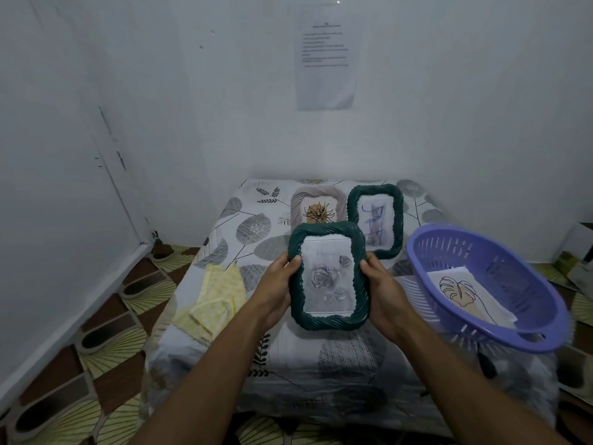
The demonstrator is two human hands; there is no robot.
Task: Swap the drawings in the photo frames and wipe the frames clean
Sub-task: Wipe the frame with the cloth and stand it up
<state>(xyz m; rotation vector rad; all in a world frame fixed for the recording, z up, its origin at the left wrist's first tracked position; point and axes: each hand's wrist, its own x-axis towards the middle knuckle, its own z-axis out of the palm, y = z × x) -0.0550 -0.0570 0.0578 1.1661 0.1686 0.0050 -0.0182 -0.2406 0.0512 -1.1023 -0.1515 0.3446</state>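
You hold a dark green frame [327,277] upright in front of you, above a table [321,358] covered in a leaf-print cloth. Your left hand [279,287] grips its left edge and your right hand [382,293] grips its right edge. Each thumb is on the front rim and the fingers wrap out of sight behind. The frame faces you and shows a faint grey picture of roses.

The task looks to be near its start. Behind the held frame, a second green frame [375,220] lies on the table with a blue drawing in it. Beside that is a pale grey frame [317,200] with an orange and black drawing. All three frames are filled. A loose leaf drawing [465,293] lies in the purple basket [465,248] at your right. A yellow rag [218,293] lies crumpled on the table's left side, well apart from the frames. Opening a frame, swapping drawings and wiping all appear to be ahead of you.

Several things cannot be made out:
- The held frame's back and any clips are hidden.
- The grey frame's lower part is covered by the held frame.
- It is unclear whether more sheets lie under the leaf drawing.
- The printed sheet [325,59] on the wall is too blurred to read.
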